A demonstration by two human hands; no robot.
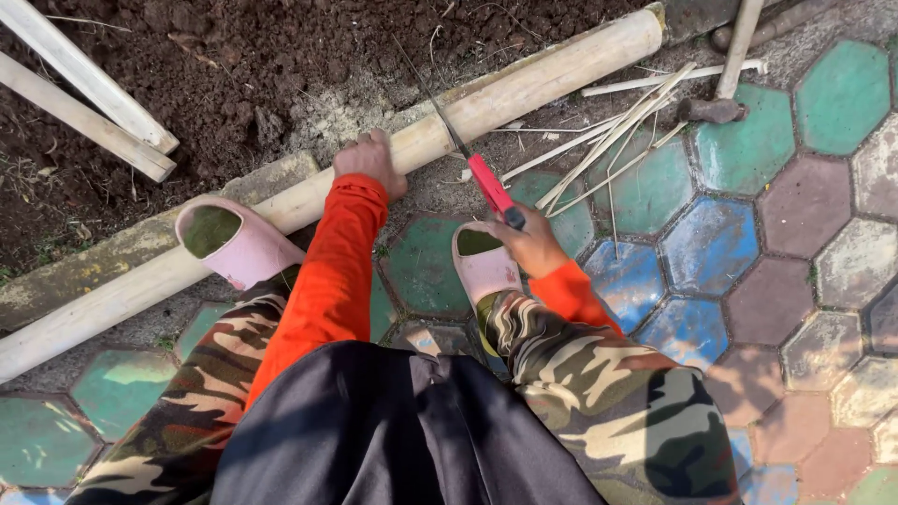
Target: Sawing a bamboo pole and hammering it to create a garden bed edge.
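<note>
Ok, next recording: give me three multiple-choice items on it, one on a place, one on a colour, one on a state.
1. Where does the left hand rest?
A. on the long pale bamboo pole
B. on the soil
C. on the hammer

2. What colour is the handle of the thin-bladed hand saw?
A. blue
B. red
C. green

3. What is the right hand doing?
A. hanging open
B. closed on the saw's handle
C. flat on the tiles

Answers: 1 A, the hand presses on the pole; 2 B, red shows above the fist; 3 B, fingers wrap it.
</note>
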